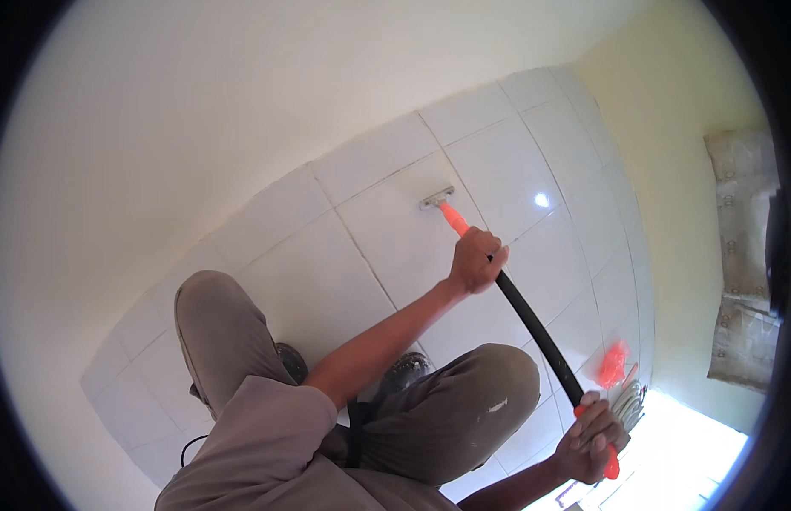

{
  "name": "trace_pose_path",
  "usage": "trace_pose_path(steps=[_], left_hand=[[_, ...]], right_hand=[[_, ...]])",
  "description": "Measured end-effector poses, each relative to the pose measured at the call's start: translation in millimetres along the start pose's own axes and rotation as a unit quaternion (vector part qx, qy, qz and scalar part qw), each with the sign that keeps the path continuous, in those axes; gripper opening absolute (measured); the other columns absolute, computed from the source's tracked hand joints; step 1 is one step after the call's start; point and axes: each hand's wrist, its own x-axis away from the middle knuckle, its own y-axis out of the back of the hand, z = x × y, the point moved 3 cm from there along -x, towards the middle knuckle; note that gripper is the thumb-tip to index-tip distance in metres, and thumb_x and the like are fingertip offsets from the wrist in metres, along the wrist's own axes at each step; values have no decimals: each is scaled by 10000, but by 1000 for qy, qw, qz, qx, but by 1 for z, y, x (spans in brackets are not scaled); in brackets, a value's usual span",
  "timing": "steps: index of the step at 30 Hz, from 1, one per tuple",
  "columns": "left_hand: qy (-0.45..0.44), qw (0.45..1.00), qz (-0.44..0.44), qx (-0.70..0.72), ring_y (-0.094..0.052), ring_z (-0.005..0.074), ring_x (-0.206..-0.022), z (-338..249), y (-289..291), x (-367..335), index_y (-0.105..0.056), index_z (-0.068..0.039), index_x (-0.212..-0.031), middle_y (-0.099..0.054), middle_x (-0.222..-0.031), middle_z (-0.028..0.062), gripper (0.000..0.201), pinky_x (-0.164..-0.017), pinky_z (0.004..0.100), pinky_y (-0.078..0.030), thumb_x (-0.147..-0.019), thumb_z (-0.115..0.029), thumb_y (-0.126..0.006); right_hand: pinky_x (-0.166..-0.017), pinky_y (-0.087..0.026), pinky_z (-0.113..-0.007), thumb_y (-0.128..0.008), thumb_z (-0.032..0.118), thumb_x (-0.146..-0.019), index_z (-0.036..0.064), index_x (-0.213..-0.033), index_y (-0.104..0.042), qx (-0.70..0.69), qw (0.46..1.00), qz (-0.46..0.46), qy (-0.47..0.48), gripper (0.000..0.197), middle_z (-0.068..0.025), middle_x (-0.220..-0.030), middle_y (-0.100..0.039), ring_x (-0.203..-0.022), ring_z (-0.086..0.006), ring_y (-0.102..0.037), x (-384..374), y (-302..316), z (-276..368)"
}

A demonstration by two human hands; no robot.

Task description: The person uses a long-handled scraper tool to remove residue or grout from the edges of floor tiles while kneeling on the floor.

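A long-handled scraper with a black shaft, orange neck and orange butt end runs slantwise across the view. My left hand is wrapped round the shaft just behind the neck. Lower right, my right hand grips the butt end, some orange showing past the fingers. The narrow metal scraper head is over the white tiled floor, close to a grout line; whether it touches the tile I cannot tell.
A pale wall borders the tiles at far left, a yellowish wall at right. A plastic-covered panel is on the right wall. A red plastic bag and coiled material lie near bright light at lower right. My bent knees flank my left forearm.
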Motion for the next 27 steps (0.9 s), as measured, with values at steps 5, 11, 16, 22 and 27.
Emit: trace_pose_path(steps=[5, 11, 16, 22, 27], left_hand=[[15, 999, 37, 35, -492, 311, -645, 2, -6, 18, -561, -53, -637, -529, -611, 116, 257, -656, 430, -389, -829, -216, -611], [9, 1000, 21, -3, -508, 327, -651, 20, 6, -4, -563, -49, -615, -552, -626, 123, 301, -654, 434, -395, -832, -253, -598], [20, 1000, -9, -7, -529, 328, -681, 27, 37, -26, -571, -24, -583, -579, -611, 138, 330, -667, 444, -419, -801, -269, -603], [15, 999, 4, -42, -530, 359, -669, 15, 38, -30, -531, -26, -569, -547, -586, 155, 352, -647, 473, -421, -812, -271, -602], [-15, 984, 157, -86, -536, 373, -612, -27, -9, 31, -535, -39, -535, -552, -575, 160, 498, -615, 472, -417, -896, -380, -578]], right_hand=[[-777, -377, -402, -565, 163, -814, 141, -580, -384, -4, 999, -33, 2, 296, -25, -480, -402, -536, -141, -440, 21, -12, 5], [-798, -366, -397, -563, 167, -802, 146, -578, -393, -13, 998, -52, -18, 282, -29, -487, -390, -530, -140, -418, 2, -36, -9], [-764, -380, -408, -569, 155, -796, 141, -573, -389, -28, 999, -39, 8, 287, -27, -480, -395, -501, -148, -416, -6, -56, -25], [-719, -379, -393, -597, 160, -784, 138, -553, -383, -46, 998, -47, 17, 316, -17, -465, -388, -475, -140, -395, -13, -50, -20], [-772, -361, -360, -559, 151, -828, 173, -594, -362, -53, 998, -38, -11, 307, -1, -502, -378, -531, -107, -403, 30, 32, 10]])
